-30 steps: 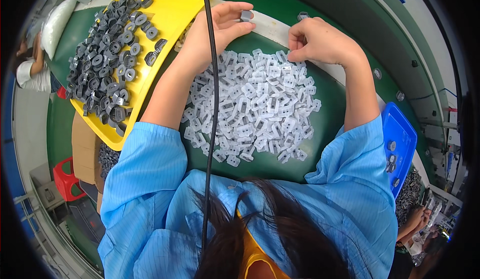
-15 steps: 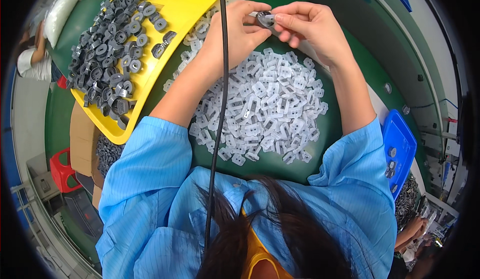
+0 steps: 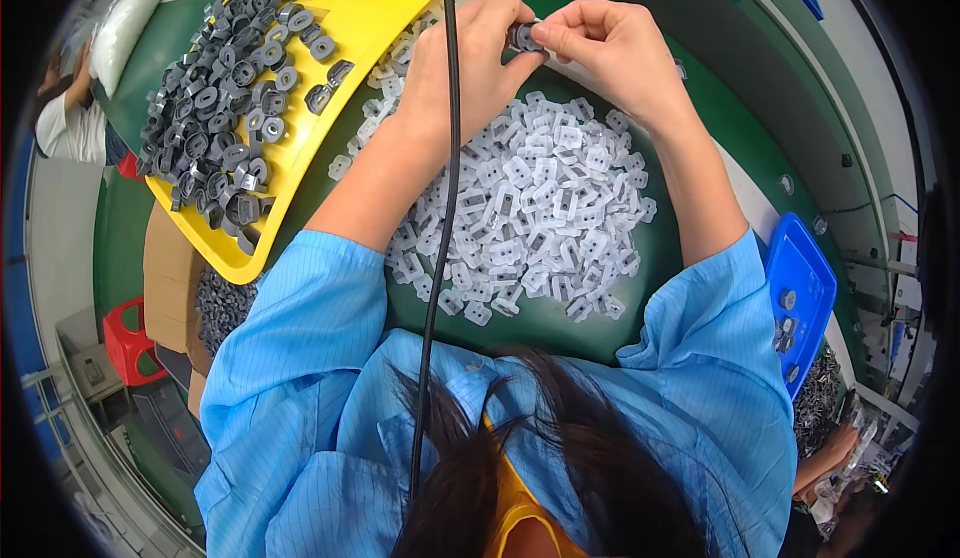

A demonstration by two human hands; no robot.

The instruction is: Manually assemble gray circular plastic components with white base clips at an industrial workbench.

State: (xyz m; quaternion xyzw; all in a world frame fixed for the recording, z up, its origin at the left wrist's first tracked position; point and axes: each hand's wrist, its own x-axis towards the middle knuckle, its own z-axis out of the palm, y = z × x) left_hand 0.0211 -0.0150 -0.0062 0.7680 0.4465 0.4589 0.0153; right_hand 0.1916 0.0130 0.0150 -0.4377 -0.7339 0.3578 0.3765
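At the far side of the table, my left hand grips a small dark grey oval plastic part between thumb and fingers. My right hand is closed, its thumb and forefinger pinched against the right edge of that part. The clear piece seen earlier in the right fingers is now hidden by them. Below my hands, between my forearms, spreads a large loose heap of small translucent white plastic pieces. To the left, many similar grey parts lie in a yellow tray.
A black cable hangs down in front of my left wrist. On the right stands a blue tray with several grey parts. A cardboard box and a red stool are at the left. Another person's hand shows at the lower right.
Both hands have shifted slightly up in the picture. The grey part has turned, and the right fingers have closed in against it, covering the clear piece they held.
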